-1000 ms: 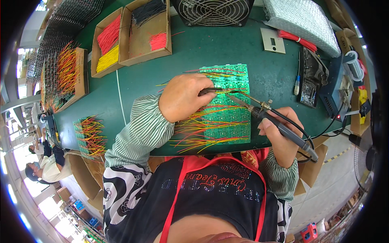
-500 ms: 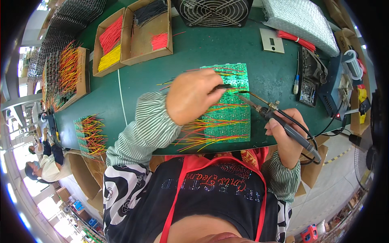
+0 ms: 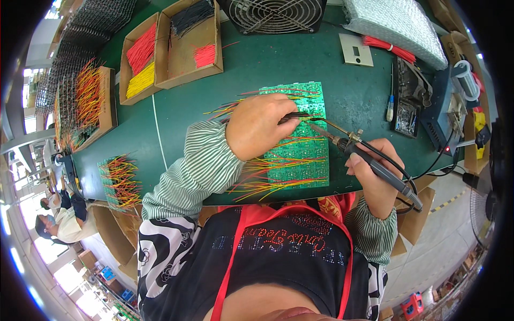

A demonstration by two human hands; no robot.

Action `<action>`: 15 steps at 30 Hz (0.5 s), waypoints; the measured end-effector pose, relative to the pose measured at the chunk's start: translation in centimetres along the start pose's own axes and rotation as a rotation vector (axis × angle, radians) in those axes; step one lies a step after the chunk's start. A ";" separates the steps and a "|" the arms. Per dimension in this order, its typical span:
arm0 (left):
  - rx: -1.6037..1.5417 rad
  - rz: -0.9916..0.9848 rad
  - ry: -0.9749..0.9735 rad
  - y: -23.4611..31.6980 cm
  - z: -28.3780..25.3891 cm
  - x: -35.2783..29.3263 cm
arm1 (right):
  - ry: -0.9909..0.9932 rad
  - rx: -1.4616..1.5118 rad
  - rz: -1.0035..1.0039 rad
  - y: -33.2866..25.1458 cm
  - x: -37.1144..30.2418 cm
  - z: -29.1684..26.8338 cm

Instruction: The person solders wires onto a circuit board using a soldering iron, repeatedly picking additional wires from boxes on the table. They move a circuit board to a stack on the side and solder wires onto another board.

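Note:
A green circuit board panel [image 3: 300,172] lies before me, with red and yellow wires [image 3: 267,182] fixed along its rows and trailing off to the left. Over its upper part, my left hand [image 3: 261,125] is closed, pinching a few thin black wires [image 3: 301,115] whose ends reach toward the right side of the panel. My right hand [image 3: 373,168] grips a grey soldering iron [image 3: 379,170] from the right. A thin metal feed tube runs beside the iron's tip. That tip is at the panel, close to the wire ends; whether it touches them I cannot tell.
Cardboard boxes [image 3: 189,78] with red, yellow and black wires stand at the back left. A wired panel [image 3: 119,182] lies at the left. A fan [image 3: 273,16], bubble wrap [image 3: 393,32], a tray [image 3: 407,128] and a soldering station [image 3: 436,125] line the back and right. Co-workers sit far left.
The view has shifted slightly. Both hands stay over the panel with the black wires and the soldering iron, and the iron's tip remains near the same row.

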State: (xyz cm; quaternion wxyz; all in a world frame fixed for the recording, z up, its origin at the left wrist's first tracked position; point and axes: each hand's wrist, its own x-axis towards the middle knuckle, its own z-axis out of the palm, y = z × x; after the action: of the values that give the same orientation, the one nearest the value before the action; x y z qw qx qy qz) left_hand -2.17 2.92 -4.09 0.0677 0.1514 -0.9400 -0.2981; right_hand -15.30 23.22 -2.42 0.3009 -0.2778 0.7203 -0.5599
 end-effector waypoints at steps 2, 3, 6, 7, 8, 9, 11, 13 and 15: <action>0.008 -0.002 -0.007 -0.1 0.0 0.0 | 0.001 0.000 0.001 -0.1 0.0 0.1; 0.008 -0.001 -0.007 -0.1 0.0 0.1 | 0.002 0.000 0.002 -0.1 0.0 0.1; -0.004 0.003 -0.004 -0.1 -0.1 0.0 | 0.029 0.044 -0.008 -0.5 -0.2 0.0; 0.000 0.003 -0.009 -0.1 -0.1 0.0 | 0.031 0.043 -0.008 -0.6 -0.3 -0.1; 0.004 0.003 -0.013 -0.1 -0.1 0.0 | 0.041 0.064 0.018 -0.7 -0.4 -0.3; 0.003 0.005 -0.013 -0.1 -0.1 0.0 | 0.051 0.085 0.044 -0.8 -0.5 -0.4; 0.014 0.001 -0.015 -0.1 -0.1 0.0 | 0.055 0.088 0.045 -0.9 -0.6 -0.5; 0.013 0.010 -0.005 -0.1 -0.2 -0.1 | 0.059 0.090 0.047 -0.9 -0.7 -0.7; 0.012 0.017 0.005 -0.1 -0.6 -0.2 | 0.032 0.083 0.039 -0.7 -0.7 -0.8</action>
State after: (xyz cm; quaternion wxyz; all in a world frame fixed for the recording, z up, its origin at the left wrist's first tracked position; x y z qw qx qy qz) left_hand -1.81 2.57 -3.64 0.0717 0.1443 -0.9429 -0.2914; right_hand -15.40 24.12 -1.47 0.3114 -0.2422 0.7064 -0.5877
